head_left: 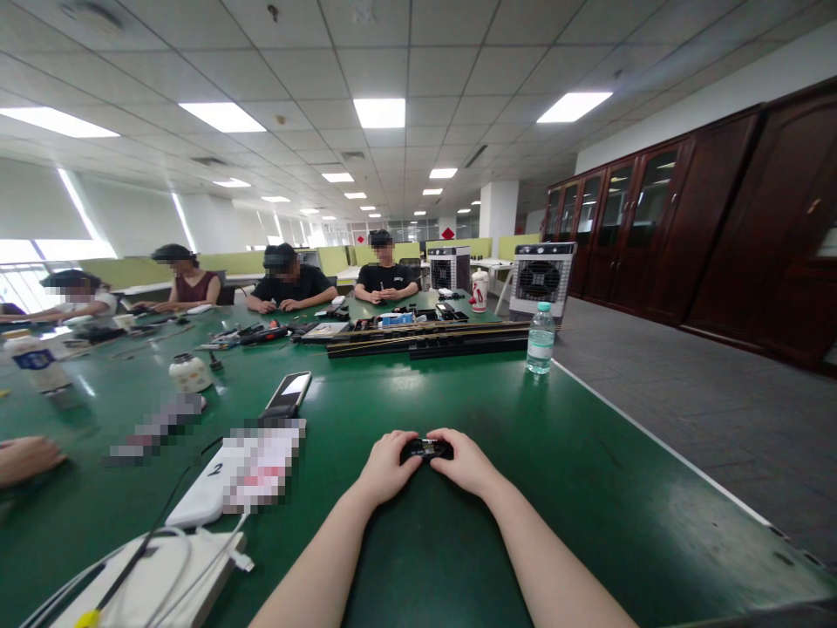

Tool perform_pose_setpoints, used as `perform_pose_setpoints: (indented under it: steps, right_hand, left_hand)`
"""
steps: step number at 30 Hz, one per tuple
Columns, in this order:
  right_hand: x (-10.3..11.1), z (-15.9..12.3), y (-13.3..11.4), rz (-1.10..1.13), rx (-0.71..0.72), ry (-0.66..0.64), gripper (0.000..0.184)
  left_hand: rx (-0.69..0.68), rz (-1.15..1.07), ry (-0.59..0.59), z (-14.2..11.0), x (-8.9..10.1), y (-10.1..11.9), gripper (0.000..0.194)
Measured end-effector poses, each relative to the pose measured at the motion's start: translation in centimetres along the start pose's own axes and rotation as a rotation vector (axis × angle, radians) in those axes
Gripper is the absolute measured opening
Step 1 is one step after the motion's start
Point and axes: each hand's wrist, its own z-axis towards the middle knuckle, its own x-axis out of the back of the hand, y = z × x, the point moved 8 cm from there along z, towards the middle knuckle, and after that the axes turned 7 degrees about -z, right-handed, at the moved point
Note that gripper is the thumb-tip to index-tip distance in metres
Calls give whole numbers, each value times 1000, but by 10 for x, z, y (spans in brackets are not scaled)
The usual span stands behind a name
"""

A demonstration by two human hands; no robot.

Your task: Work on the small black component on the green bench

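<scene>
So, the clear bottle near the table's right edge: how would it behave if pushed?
The bottle stands upright, taller than wide, so a high push would probably tip it. Its round body could roll once down, perhaps over the nearby edge of the green table. Its clear, plastic-looking walls may give when squeezed; I can't tell how full it is.

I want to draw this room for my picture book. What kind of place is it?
It's probably an office. Behind the big green table there are low yellow-green dividers, like those between desks, and tall dark wooden cabinets stand along the right side.
</scene>
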Motion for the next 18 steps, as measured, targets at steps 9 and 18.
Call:
perform_pose_setpoints:
  steps: [9, 18]
  right_hand:
    - [0, 0, 1, -2, -13, 2, 40]
    - [1, -1, 1, -3, -19, 1, 40]
  left_hand:
    - [17, -2, -4, 0, 0, 0, 36]
    - [24, 3, -9, 0, 1, 0, 35]
